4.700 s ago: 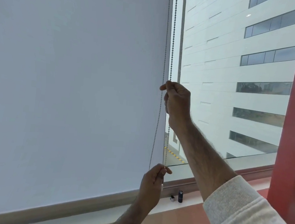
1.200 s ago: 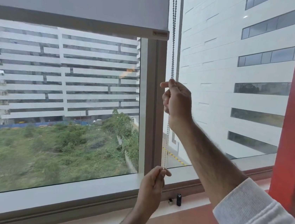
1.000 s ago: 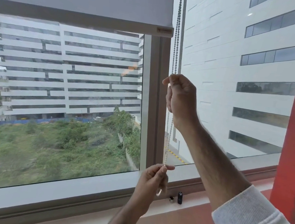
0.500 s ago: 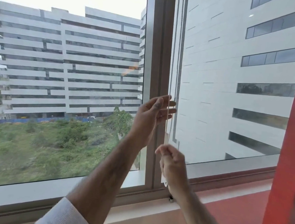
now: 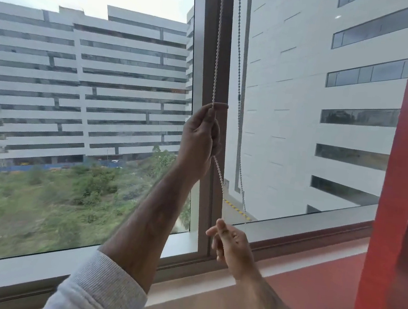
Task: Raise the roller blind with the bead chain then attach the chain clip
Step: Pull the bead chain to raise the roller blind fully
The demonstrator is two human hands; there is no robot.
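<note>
Currently we list: left hand [image 5: 201, 138], grip clenched on the bead chain [image 5: 218, 54] at 12 o'clock, keeping it taut; right hand [image 5: 232, 244] at 5 o'clock, fingers loose, holding nothing visible; blind out of view above.

The bead chain [image 5: 218, 54] hangs in front of the window frame's upright [image 5: 210, 53]. The left hand [image 5: 199, 138] grips it above the right hand [image 5: 232, 246], which sits near the window sill [image 5: 312, 265].
</note>
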